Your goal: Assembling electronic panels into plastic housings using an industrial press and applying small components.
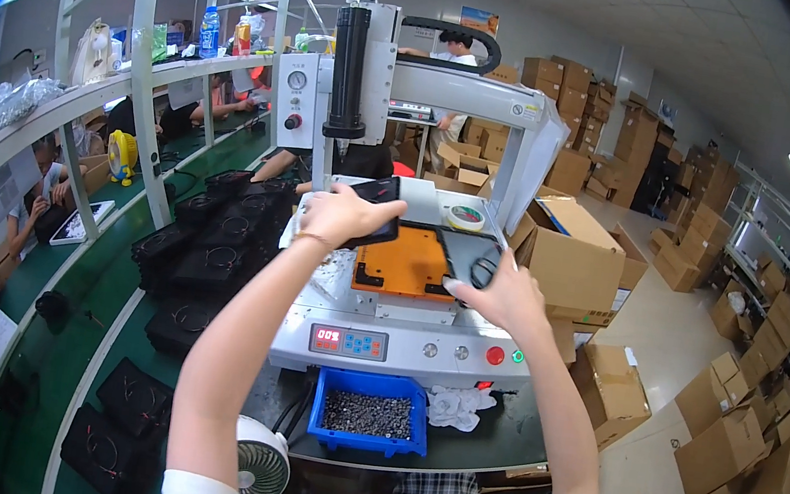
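My left hand [351, 217] is closed around a dark, box-like part [383, 207], raised at the left of the machine's bed. Fingers cover much of that part. My right hand [509, 296] pinches the near right edge of a thin black-rimmed panel [456, 244], and a black loop shows on its grey face. The panel sits beside an orange fixture plate [404, 256] with black corner blocks. Both hands are over the bed of a white benchtop machine [421, 347], below its black vertical cylinder [349, 69].
A blue bin [320, 408] of small dark pieces stands in front, near a crumpled white cloth [458, 408] and a small fan [261, 466]. Black wired units [211, 262] are piled at left. Tape [466, 217] lies behind the panel; cartons [570, 262] stand at right. Other people sit at far left.
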Demonstrator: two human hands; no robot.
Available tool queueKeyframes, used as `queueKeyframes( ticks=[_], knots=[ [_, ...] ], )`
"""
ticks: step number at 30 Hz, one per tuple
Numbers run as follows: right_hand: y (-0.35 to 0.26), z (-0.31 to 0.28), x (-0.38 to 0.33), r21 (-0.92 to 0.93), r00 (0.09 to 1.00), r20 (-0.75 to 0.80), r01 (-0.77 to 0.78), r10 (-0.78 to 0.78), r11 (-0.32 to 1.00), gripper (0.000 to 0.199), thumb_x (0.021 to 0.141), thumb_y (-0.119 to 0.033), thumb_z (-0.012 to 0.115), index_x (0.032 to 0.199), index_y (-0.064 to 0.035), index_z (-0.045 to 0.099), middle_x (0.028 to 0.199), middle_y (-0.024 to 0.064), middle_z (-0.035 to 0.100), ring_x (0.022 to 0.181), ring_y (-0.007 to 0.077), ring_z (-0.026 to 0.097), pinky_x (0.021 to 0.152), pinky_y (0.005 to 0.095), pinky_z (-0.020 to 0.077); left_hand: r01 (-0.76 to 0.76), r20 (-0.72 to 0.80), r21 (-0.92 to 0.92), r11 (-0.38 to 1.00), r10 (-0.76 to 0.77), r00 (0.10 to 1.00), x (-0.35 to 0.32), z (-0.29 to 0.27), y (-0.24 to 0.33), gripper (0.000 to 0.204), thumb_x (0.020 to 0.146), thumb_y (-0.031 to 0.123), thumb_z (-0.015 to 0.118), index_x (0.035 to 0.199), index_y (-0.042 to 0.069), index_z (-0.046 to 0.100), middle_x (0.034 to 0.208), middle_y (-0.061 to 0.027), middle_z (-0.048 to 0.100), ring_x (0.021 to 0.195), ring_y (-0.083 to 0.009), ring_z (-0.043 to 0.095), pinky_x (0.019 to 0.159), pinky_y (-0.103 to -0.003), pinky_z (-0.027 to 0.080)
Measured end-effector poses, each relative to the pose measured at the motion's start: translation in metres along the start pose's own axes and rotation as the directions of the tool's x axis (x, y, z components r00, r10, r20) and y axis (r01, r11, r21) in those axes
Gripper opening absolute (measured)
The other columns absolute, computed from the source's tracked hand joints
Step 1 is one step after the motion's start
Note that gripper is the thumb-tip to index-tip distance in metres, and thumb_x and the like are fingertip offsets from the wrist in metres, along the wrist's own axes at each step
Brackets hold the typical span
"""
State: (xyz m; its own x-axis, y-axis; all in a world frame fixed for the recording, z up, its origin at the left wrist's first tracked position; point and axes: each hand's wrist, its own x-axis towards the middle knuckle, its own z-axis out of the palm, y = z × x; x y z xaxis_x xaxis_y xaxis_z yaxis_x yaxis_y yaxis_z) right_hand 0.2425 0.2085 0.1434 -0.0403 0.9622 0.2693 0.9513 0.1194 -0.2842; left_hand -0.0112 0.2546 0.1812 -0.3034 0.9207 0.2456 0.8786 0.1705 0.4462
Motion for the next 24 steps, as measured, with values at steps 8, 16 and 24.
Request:
queueKeyframes(
  ticks=[8,16,24],
  knots=[
    [-0.105,0.052,0.056,-0.113,0.985,0.142,-0.085,0.101,0.990,0.125,0.067,-0.076,0.063,0.145,0.0124,0.022,0.129,0.0326,0.050,0.117,0.0399,0.051,0.089,0.0434,0.0496,0.104,0.046,0.083,0.991,-0.108,0.993,-0.033,-0.049,-0.080,0.119,0.063,0.083,0.052,0.132,-0.013,0.043,0.124,-0.0377,0.052,0.121,-0.0463,0.052,0.101,-0.044,0.042],
    [-0.134,0.061,0.044,-0.190,0.972,0.189,-0.106,0.142,0.976,0.115,0.074,-0.076,0.055,0.151,0.0004,0.017,0.125,0.0270,0.057,0.118,0.0419,0.051,0.100,0.0429,0.0408,0.124,0.056,0.100,0.987,-0.130,0.990,-0.067,-0.064,-0.113,0.118,0.065,0.081,0.055,0.137,-0.011,0.039,0.127,-0.0393,0.047,0.124,-0.0479,0.046,0.100,-0.046,0.043],
    [-0.094,0.081,0.057,0.091,0.998,-0.051,-0.036,0.041,0.995,0.092,0.086,-0.068,0.044,0.150,-0.0028,0.026,0.135,0.0335,0.045,0.125,0.0482,0.043,0.108,0.0538,0.0296,0.033,0.157,0.050,0.998,-0.041,0.987,-0.080,-0.051,-0.097,0.119,0.067,0.078,0.056,0.144,-0.008,0.029,0.130,-0.0399,0.044,0.125,-0.0489,0.044,0.100,-0.048,0.043]
  ],
)
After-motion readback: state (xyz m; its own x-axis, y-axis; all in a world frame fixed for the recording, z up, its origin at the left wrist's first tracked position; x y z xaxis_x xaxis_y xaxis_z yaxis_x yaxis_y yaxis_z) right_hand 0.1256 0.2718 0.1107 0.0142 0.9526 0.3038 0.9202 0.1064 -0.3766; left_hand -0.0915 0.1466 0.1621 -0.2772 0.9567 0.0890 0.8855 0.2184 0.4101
